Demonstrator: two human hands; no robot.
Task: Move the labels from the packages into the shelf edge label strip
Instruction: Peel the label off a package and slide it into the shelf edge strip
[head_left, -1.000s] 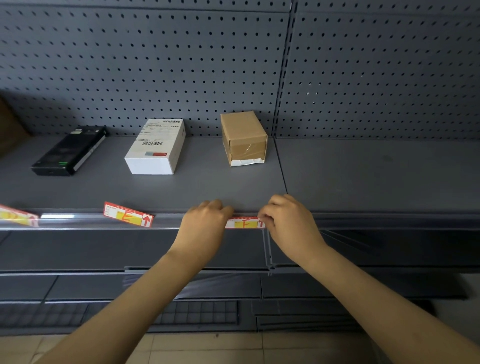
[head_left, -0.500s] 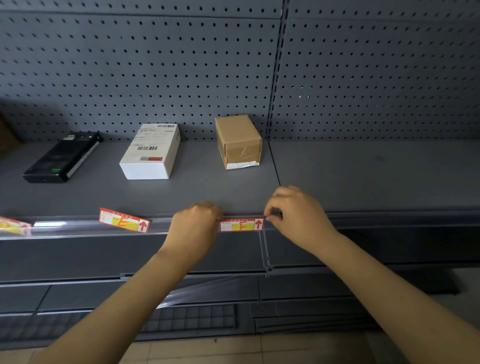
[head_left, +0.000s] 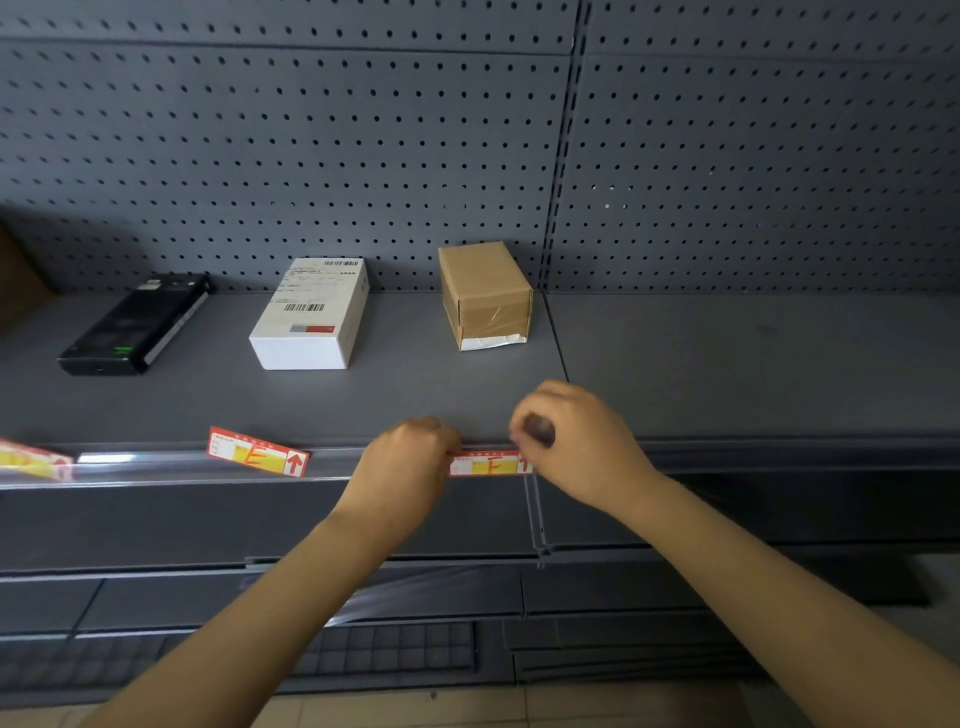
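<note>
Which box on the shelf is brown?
The brown cardboard box, furthest right of the three, just behind the hands. The middle one is a white box with barcodes, and the left one is a flat black box.

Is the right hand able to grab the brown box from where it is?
Probably yes. The brown box stands just behind the right hand on bare shelf, with nothing between them, though that hand is busy at the label.
</note>
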